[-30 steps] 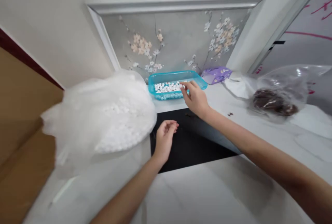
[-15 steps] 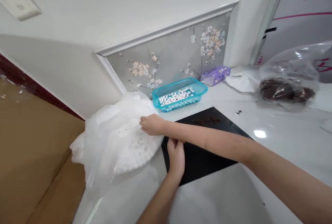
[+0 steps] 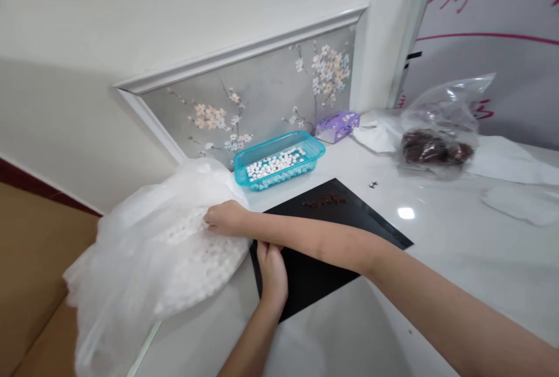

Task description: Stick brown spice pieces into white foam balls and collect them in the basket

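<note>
My right hand point(image 3: 225, 218) reaches across to the left into the open mouth of a big clear plastic bag point(image 3: 161, 249) full of small white beads; its fingertips are hidden in the plastic. My left hand point(image 3: 271, 269) rests on the near left corner of a black mat point(image 3: 332, 237), under my right forearm, with its fingers hidden. Behind them stands a turquoise basket point(image 3: 314, 153) holding several white beads.
A small dark heap point(image 3: 325, 199) lies on the mat's far side. At the back right are a purple packet point(image 3: 337, 127), a clear bag of dark brown pieces point(image 3: 437, 144) and white cloths point(image 3: 515, 159). A brown surface point(image 3: 30, 272) lies past the white counter's left edge.
My right hand left the turquoise basket and crossed left into the bag of white beads. My left hand slid under the forearm onto the mat's corner. The view swung left.
</note>
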### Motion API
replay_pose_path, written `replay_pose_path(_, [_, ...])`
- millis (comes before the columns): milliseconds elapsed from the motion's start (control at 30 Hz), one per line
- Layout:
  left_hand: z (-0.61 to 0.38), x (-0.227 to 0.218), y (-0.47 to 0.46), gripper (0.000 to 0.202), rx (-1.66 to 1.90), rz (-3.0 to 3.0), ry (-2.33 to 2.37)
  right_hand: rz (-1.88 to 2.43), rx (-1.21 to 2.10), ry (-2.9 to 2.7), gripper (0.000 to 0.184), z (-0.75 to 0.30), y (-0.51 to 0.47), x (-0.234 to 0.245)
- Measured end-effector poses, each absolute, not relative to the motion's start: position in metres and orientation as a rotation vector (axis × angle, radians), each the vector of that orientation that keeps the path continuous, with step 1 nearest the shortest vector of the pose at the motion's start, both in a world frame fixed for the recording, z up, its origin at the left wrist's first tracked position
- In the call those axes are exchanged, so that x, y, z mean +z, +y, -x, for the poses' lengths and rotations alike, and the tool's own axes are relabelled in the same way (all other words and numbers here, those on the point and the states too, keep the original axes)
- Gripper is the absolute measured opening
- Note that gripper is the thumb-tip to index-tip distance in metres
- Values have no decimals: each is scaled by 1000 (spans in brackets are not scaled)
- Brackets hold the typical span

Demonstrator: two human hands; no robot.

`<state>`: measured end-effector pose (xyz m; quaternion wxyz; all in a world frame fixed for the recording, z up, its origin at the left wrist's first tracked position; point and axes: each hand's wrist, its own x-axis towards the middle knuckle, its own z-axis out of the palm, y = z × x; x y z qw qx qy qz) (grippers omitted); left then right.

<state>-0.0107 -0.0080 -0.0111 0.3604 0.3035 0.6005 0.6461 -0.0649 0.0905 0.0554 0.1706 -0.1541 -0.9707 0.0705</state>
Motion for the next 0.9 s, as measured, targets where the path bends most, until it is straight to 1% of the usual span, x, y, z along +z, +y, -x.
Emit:
replay_pose_path(100, [12,-9,-7,18,1746,-775,1526,402,279,-2497,27,38,82,57])
replay_pose_path(200, [13,-6,-5,21,1811,-835,1493,444,311,-2269,32,-17,72,47])
replay_pose_path(267, [12,-4,-3,27,1785,-845,1476,492,333,-2212,30,-61,68,33])
replay_pose_path(367, [9,-1,0,36,1618,-897,1497,592,365,-2188,24,-114,67,12])
replay_pose_path(467, [6,2,1,33,1391,-1070,1517,697,397,-2176,21,-143,68,1])
replay_pose_path(533, [4,3,1,29,1305,-1136,1513,701,417,-2200,22,-149,67,-1])
replay_pose_path(733, [3,3,2,25,1324,-1098,1477,674,475,-2332,26,-151,63,3])
replay_pose_path(867, [2,3,2,27,1316,-1079,1547,673,480,-2362,30,-178,90,14])
replay_pose_path(900, [2,3,2,28,1322,-1075,1563,716,507,-2359,27,-188,102,17])
